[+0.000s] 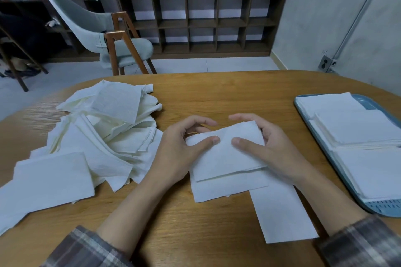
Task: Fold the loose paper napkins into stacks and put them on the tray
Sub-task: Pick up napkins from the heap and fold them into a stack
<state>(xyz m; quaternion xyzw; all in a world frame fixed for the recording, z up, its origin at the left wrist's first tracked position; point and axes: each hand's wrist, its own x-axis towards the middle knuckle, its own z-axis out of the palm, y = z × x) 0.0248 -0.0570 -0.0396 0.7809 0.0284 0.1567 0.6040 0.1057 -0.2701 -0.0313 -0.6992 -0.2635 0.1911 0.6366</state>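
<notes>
Left hand (184, 147) and right hand (269, 147) both pinch the folded napkin (227, 156), thumbs on top, fingers curled at its far edge, mid desk (217, 93). Loose napkins (104, 134) piled at left. Tray (302, 112) at right, folded stacks (358, 128) on it.

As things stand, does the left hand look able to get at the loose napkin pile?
Probably yes. The loose napkin pile lies right beside the left hand with nothing between them, but that hand is busy holding the folded napkin together with the right hand.
</notes>
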